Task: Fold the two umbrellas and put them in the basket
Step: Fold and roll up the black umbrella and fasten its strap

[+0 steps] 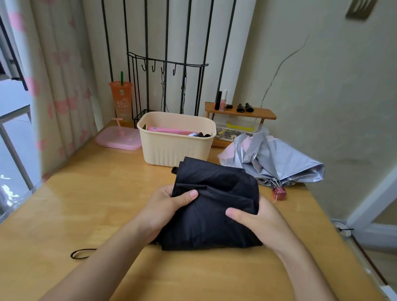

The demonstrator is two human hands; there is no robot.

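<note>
On table (82,200), left hand (165,202) and right hand (256,216) grip black umbrella (212,199) — basket (176,148) just behind, silver umbrella (277,161) beside it

We make out only what looks like a small "3" on the flat pink box (170,130) inside the cream plastic basket (176,151). The white print on the orange translucent cup (122,99) is too blurred to read.

On the tabletop (69,211), the near umbrella (212,199) lies in the middle, held at its sides by the left hand (164,207) and the right hand (258,217). The basket (176,151) stands just behind it. The far umbrella (275,161) lies right of the basket. A cup (121,101) stands behind the basket on the left, a small shelf (262,113) on the right.
</note>
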